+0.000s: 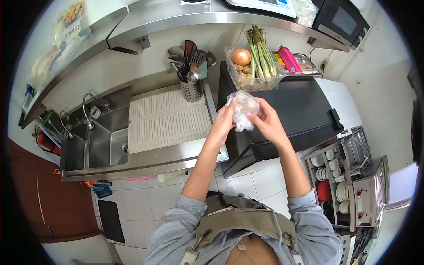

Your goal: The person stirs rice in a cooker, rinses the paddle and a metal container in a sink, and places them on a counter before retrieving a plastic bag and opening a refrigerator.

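Observation:
Between my two hands is a crumpled, see-through plastic bag [244, 108] with something pale inside that I cannot make out. My left hand [224, 119] grips its left side, and my right hand [268, 121] holds the right side with the thumb across the front. The bag is held up over the near left part of a black counter-high top [296, 106]. Just beyond it stands a clear plastic bin [265, 84] with an onion [240, 57], ginger-like roots and a bunch of spring onions [260, 53].
On the left are a double steel sink [108, 143] with taps, a ridged drainboard [170, 119] and a utensil holder [191, 91]. A steel shelf [185, 18] runs overhead, carrying a scale [265, 5] and a microwave [342, 22]. At right, a rack holds stacked plates [342, 192].

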The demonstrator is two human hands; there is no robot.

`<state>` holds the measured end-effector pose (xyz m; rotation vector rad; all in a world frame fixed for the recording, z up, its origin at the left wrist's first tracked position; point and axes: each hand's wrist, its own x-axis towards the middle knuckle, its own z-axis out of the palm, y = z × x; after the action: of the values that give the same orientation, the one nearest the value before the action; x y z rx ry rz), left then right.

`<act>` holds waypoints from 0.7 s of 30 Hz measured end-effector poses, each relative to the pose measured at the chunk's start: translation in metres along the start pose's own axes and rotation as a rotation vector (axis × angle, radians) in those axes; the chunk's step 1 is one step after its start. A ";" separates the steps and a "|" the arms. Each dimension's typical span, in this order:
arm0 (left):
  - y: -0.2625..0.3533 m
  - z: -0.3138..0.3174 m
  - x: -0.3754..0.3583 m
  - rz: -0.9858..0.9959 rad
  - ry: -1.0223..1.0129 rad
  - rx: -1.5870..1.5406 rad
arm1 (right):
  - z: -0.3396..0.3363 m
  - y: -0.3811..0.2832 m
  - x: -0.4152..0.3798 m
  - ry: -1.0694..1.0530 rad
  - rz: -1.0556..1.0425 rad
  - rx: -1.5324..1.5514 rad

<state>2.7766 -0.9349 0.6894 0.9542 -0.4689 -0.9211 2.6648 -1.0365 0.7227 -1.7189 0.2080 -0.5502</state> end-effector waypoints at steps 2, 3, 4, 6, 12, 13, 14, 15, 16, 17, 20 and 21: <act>0.006 0.008 -0.010 0.002 0.022 0.060 | 0.000 -0.008 -0.009 0.055 -0.014 0.054; 0.008 0.011 -0.015 0.032 0.028 0.085 | -0.002 -0.009 -0.012 0.087 0.030 0.104; 0.010 0.015 -0.019 0.061 0.034 0.111 | -0.003 -0.010 -0.016 0.120 0.075 0.154; 0.010 0.020 -0.026 0.073 0.034 0.076 | -0.006 -0.013 -0.025 0.144 0.071 0.154; 0.001 0.035 -0.040 0.136 0.084 0.083 | -0.004 -0.032 -0.053 0.172 0.046 0.296; -0.002 0.036 -0.042 0.159 0.071 0.127 | -0.003 -0.030 -0.057 0.186 -0.004 0.283; 0.000 0.041 -0.046 0.158 0.070 0.131 | -0.005 -0.028 -0.061 0.189 -0.005 0.286; 0.004 0.047 -0.051 0.125 0.052 0.056 | -0.008 -0.027 -0.065 0.193 -0.010 0.268; 0.007 0.054 -0.056 0.091 0.033 -0.020 | -0.010 -0.027 -0.069 0.198 -0.015 0.249; 0.008 0.059 -0.061 0.087 0.027 -0.016 | -0.010 -0.032 -0.072 0.239 -0.018 0.229; 0.007 0.072 -0.071 0.099 -0.036 0.043 | -0.023 -0.028 -0.083 0.260 0.003 0.223; 0.007 0.075 -0.071 0.171 -0.081 0.154 | -0.025 -0.030 -0.086 0.269 0.012 0.206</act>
<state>2.6877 -0.9102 0.7378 1.0018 -0.6871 -0.7787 2.5737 -1.0145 0.7338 -1.4409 0.3405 -0.7680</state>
